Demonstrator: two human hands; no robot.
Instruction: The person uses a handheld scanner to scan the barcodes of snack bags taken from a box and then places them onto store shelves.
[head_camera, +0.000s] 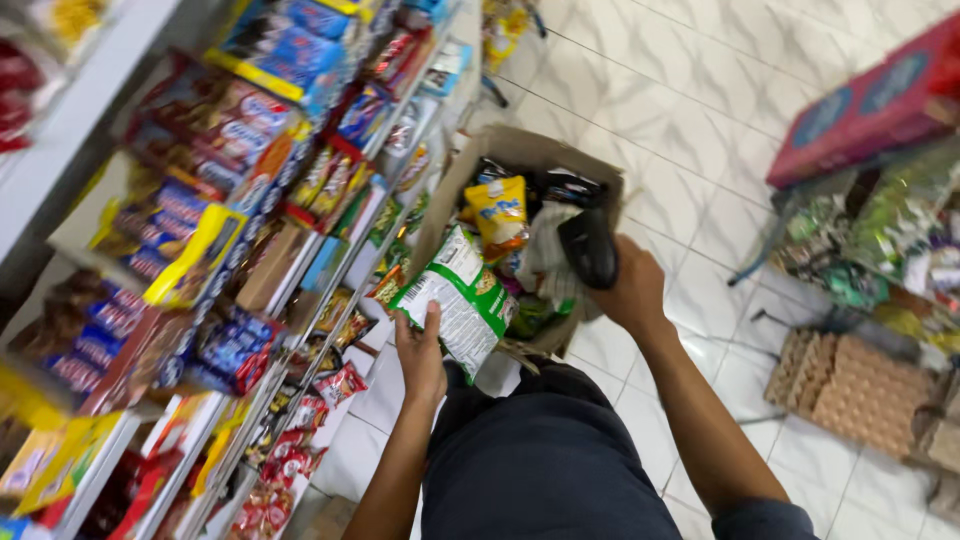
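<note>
**Snack packet held up before a scanner in a shop aisle**

A flat green-and-white plastic snack packet is gripped at its lower edge by the left hand, whose fingers are closed over that edge. The packet is held above the open brown cardboard box, just beside the shelving. Its long axis is tilted, running from the lower right, near the hand, up to the upper left, where its top end is pointed towards the shelves; its printed back is turned to the camera.

A black handheld scanner is clasped in the right hand, the fingers wrapped fully around its handle, its head held over the box, close to the right of the packet.

Inside the box a yellow snack bag is seen among other packets. Stocked white shelves are ranged along the left. Grey-brown egg trays are stacked on the white tiled floor at the right.
</note>
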